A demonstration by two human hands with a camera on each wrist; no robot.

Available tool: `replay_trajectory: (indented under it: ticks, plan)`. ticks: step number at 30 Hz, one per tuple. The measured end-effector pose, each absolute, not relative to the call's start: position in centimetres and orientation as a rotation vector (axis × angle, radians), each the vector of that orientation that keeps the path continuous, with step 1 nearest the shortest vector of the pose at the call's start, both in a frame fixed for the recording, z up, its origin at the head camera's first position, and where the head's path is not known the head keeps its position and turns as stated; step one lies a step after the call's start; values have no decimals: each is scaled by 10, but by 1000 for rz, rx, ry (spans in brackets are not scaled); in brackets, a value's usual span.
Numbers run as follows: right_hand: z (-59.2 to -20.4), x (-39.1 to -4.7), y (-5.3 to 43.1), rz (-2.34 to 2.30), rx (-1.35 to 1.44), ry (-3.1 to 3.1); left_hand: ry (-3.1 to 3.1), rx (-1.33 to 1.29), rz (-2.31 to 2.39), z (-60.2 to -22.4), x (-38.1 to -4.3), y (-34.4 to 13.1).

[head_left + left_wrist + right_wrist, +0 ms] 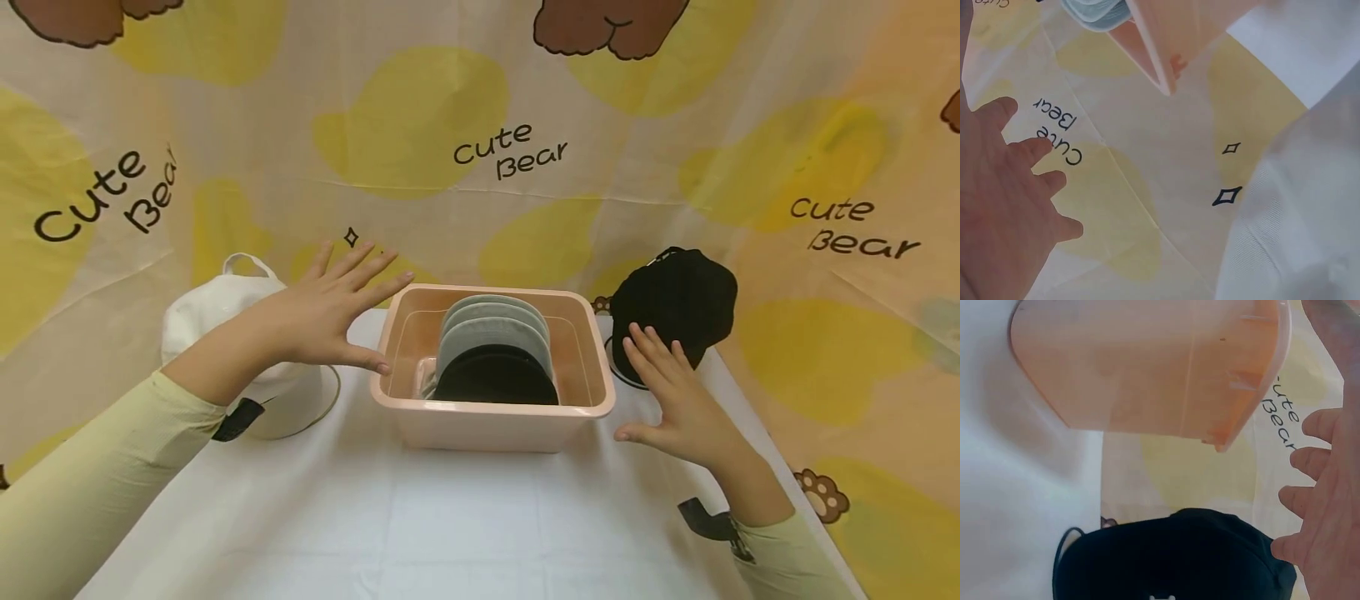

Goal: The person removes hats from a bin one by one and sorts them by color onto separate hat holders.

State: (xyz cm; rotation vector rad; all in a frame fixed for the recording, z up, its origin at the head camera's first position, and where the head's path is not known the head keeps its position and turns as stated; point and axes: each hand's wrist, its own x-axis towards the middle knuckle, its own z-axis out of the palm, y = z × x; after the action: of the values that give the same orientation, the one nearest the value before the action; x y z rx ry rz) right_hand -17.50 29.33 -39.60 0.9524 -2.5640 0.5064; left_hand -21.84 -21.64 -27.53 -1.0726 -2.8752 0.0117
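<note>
A peach plastic bin [487, 408] stands on the table, holding three pale grey round plates [495, 310] on edge, with a black round plate-like disc [495, 377] in front of them. My left hand [330, 304] is raised beside the bin's left rim, fingers spread and holding nothing, its thumb overlapping the rim in the head view. To the right of the bin, my right hand [678, 408] is also spread and holds nothing. Its fingertips overlap a black cloth hat-like thing [675, 300]. Both palms show in the wrist views, with the bin wall [1135, 375] near the right hand.
Behind my left forearm is a white cloth hat-like thing [213, 304] with a loop on top. A small clear item [425, 375] lies inside the bin at the left. White cloth covers the table [465, 517], and a printed curtain [420, 108] hangs close behind.
</note>
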Motion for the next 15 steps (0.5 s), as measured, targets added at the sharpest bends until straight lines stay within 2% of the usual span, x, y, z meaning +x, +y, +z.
replay_trajectory:
  ticks: [15]
  plan:
    - [-412,-188,286,809,1064,-2521,-2949,-1168,-152,-265,-252,-178]
